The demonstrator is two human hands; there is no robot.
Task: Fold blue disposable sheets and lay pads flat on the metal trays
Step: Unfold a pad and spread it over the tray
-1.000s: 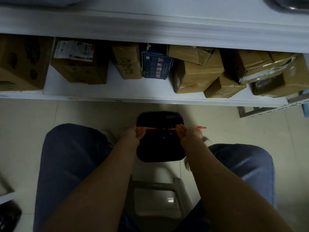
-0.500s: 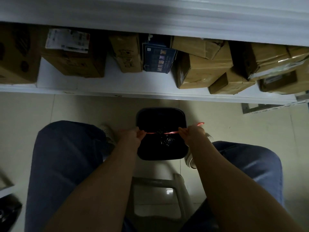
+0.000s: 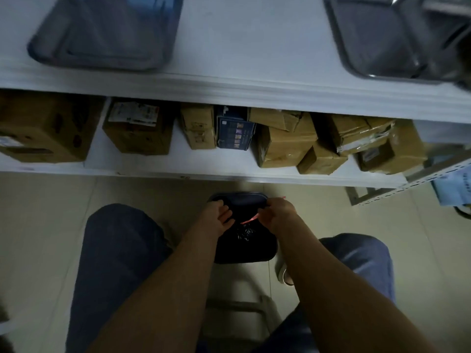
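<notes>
The person is sitting on a stool (image 3: 237, 308) and reaching both bare arms down over a black bin (image 3: 246, 250) on the tiled floor. The left hand (image 3: 216, 217) is curling its fingers (image 3: 227, 214) around the near edge of the black bag (image 3: 246, 207) that lines the bin, gripping it as far as the dim light shows. The right hand (image 3: 279, 212) is pinching a red drawstring (image 3: 248, 220) between its bent fingers (image 3: 265, 214); the string is running slantwise down from them into the gap between the two sets of fingers. Crumpled dark plastic is sitting in the bin just below that gap.

Well beyond the fingers, on the white desk (image 3: 242, 47), one metal tray (image 3: 102, 57) is lying far out past the left fingers and a second metal tray (image 3: 377, 64) far out past the right fingers. Both are blurred, and I cannot tell what is lining them.

Between the desk and the fingers, a lower shelf (image 3: 142, 161) is carrying cardboard boxes (image 3: 283, 146) and a dark blue box (image 3: 235, 131). The blue box is standing almost straight ahead of the left fingers. A pale blue bundle (image 3: 452, 189) is lying well to the right of the right fingers, and a light shoe (image 3: 283, 273) is showing just nearer than them, beside the bin.
</notes>
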